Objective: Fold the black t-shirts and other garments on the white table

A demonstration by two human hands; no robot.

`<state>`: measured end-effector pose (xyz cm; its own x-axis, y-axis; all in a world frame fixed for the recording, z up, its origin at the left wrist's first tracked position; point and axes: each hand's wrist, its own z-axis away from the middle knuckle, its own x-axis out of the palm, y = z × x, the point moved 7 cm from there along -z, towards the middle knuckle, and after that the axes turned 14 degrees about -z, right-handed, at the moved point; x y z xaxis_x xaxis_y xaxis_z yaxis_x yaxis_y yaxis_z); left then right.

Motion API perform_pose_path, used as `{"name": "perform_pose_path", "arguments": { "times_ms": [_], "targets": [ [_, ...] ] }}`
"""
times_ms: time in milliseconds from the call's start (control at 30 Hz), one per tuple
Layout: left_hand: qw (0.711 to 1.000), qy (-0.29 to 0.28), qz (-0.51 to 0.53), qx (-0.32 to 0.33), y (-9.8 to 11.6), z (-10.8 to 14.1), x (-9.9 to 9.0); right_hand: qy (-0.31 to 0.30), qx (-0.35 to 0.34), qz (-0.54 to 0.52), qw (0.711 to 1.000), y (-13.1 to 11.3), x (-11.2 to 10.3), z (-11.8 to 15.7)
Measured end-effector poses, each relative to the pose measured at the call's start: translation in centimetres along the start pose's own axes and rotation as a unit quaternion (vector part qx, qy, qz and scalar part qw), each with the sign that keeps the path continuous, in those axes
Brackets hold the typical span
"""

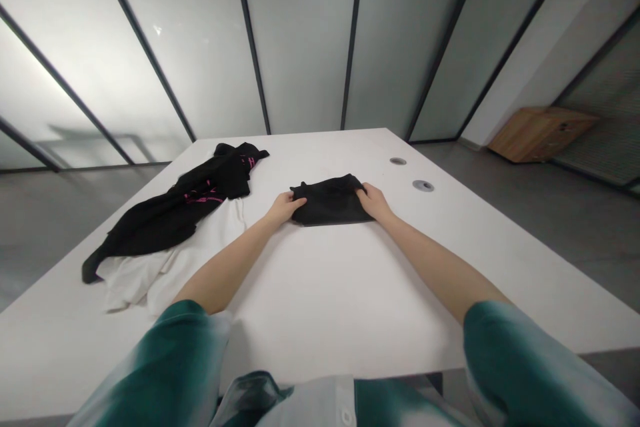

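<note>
The left hand (283,207) and right hand (374,203) are curving over the two ends of a folded black cloth (330,203), but I cannot tell if they are gripping. It is lying near the middle of the white table (320,300), well away from the edges, its long side going left to right.

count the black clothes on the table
2. One folded garment sits between the left hand and right hand; a pink-printed garment lies crumpled further left, partly over white cloth. More may lie hidden underneath.

l hand (284,207) & r hand (374,203) palm down, fingers (299,199) slightly curled
</note>
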<state>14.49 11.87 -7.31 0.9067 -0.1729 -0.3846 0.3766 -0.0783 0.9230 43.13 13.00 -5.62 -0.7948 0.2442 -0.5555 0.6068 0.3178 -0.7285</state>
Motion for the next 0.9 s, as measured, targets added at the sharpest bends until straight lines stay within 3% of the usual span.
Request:
{"name": "perform_pose_path", "arguments": {
  "times_ms": [133,233,400,567,633,700,733,800,900],
  "targets": [
    [0.998,0.050,-0.025,0.009,-0.5,-0.4,-0.6,-0.003,-0.003,0.038,0.999,-0.2,0.0,0.3],
    [0.991,0.072,-0.094,0.059,0.1,-0.4,-1.3,0.012,0.007,0.049,0.999,0.1,-0.5,0.2],
    [0.947,0.105,-0.277,0.123,1.8,0.3,-1.6,0.011,0.015,0.041,0.999,0.8,-0.4,0.0],
    [0.916,0.118,-0.380,0.050,1.9,1.0,-1.7,0.010,0.026,0.033,0.999,1.1,-0.1,-0.1],
    [0.892,0.162,-0.418,0.052,2.6,1.7,-2.1,0.037,0.004,0.048,0.998,0.5,-0.6,0.1],
    [0.867,0.200,-0.443,0.111,4.0,2.6,-2.1,0.063,-0.058,0.061,0.994,-1.2,-1.2,0.5],
    [0.856,0.200,-0.451,0.154,4.7,3.0,-1.7,0.063,-0.098,0.063,0.991,-2.2,-1.2,0.7],
    [0.836,0.145,-0.476,0.231,5.4,3.5,-0.3,0.017,-0.169,0.065,0.983,-4.0,-0.5,1.4],
    [0.812,0.022,-0.526,0.253,4.4,3.5,1.8,-0.134,-0.216,0.076,0.964,-5.3,2.0,2.4]
  ]
}}
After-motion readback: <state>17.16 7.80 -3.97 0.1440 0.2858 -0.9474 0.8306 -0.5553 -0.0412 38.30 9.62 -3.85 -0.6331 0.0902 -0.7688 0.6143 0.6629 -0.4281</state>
